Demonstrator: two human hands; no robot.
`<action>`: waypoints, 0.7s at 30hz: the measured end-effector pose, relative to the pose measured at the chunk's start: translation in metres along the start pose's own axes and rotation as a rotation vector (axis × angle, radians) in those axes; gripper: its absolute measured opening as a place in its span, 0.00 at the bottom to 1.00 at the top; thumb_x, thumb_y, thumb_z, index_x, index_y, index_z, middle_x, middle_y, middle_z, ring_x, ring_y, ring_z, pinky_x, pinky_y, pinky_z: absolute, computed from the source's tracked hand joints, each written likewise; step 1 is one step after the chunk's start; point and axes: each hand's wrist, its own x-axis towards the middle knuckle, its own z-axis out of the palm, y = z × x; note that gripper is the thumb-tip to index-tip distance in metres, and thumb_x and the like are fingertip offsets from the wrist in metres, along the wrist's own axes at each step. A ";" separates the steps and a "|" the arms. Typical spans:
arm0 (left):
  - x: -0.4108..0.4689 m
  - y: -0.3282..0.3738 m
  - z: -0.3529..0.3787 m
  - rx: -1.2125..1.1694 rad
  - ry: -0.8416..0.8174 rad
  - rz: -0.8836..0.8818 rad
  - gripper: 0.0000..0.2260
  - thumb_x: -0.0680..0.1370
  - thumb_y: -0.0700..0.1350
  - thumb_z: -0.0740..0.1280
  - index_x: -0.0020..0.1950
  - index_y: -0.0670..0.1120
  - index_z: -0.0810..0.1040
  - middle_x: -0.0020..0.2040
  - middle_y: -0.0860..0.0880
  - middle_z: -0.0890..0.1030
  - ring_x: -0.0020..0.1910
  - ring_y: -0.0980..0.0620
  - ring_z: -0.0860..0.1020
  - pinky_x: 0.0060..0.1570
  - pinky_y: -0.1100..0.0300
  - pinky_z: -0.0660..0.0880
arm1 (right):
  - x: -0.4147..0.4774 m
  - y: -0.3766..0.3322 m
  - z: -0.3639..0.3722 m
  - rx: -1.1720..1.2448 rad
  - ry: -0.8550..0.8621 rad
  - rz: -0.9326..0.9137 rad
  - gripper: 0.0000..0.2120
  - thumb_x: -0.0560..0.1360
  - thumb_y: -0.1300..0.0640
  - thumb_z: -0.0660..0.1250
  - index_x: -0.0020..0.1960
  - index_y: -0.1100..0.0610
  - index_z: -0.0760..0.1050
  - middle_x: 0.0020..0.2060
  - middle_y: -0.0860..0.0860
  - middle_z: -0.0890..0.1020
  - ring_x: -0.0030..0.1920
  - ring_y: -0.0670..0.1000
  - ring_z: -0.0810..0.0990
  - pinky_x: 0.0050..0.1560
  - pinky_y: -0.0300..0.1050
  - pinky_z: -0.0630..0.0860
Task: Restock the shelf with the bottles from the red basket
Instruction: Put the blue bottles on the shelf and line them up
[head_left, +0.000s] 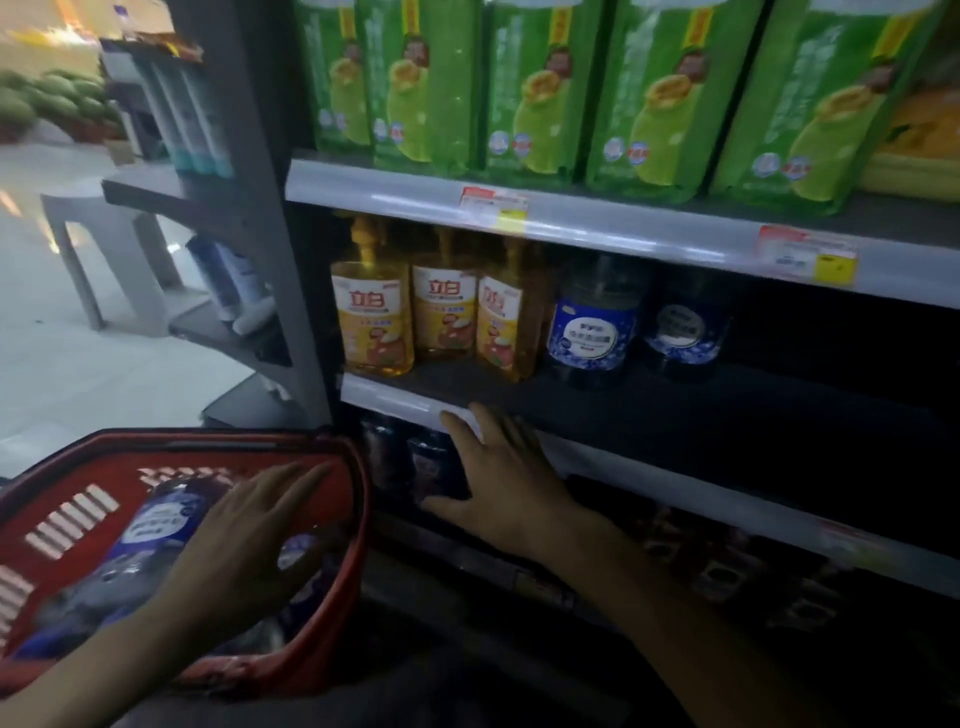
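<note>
My left hand (249, 525) is nearest, low on the left over the red basket (67, 525). Its fingers are spread and fairly straight, lying over a blue-labelled bottle (156, 525) that lies on its side in the basket; I cannot tell whether the palm touches it, and nothing is gripped. More blurred bottles lie under and beside that one.

My right hand (498, 478) is to the right of the basket, fingers straight and together, thumb out to the left, holding nothing. Its fingertips reach the pale front strip of the shelf (675, 415). Behind the hand, on the level below, stand dark bottles (395, 457), too dim to read.

On the shelf, at its left end, stand three yellow bottles (444, 306) in a row, upright. Just right of them stand two shelf bottles (592, 327) with blue labels, one beside the other, also upright. The board to their right is dark.

On the level above are green packs (545, 88) side by side, with price tags (493, 205) on the strip beneath them.

Far left, past the grey upright, an end rack holds white tubes (197, 119), and green melons (47, 98) are piled in the distance.
</note>
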 end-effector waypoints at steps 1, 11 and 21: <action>-0.007 -0.012 0.005 0.033 -0.013 0.005 0.36 0.74 0.63 0.66 0.81 0.53 0.66 0.75 0.47 0.73 0.69 0.42 0.75 0.64 0.46 0.75 | 0.005 -0.007 0.005 -0.025 -0.025 -0.027 0.44 0.78 0.34 0.64 0.83 0.48 0.44 0.82 0.53 0.46 0.81 0.59 0.46 0.80 0.59 0.49; -0.086 -0.074 0.046 0.063 -0.146 -0.264 0.35 0.77 0.67 0.59 0.83 0.55 0.62 0.75 0.45 0.73 0.73 0.42 0.73 0.71 0.41 0.69 | 0.031 -0.060 0.080 -0.217 -0.221 -0.244 0.41 0.79 0.35 0.60 0.83 0.45 0.42 0.82 0.52 0.47 0.82 0.55 0.45 0.81 0.52 0.42; -0.130 -0.144 0.049 0.057 -0.082 -0.457 0.33 0.77 0.68 0.55 0.76 0.50 0.71 0.68 0.46 0.79 0.66 0.42 0.77 0.66 0.45 0.72 | 0.073 -0.119 0.137 -0.228 -0.241 -0.452 0.35 0.72 0.46 0.76 0.76 0.52 0.69 0.73 0.57 0.72 0.72 0.59 0.72 0.73 0.53 0.68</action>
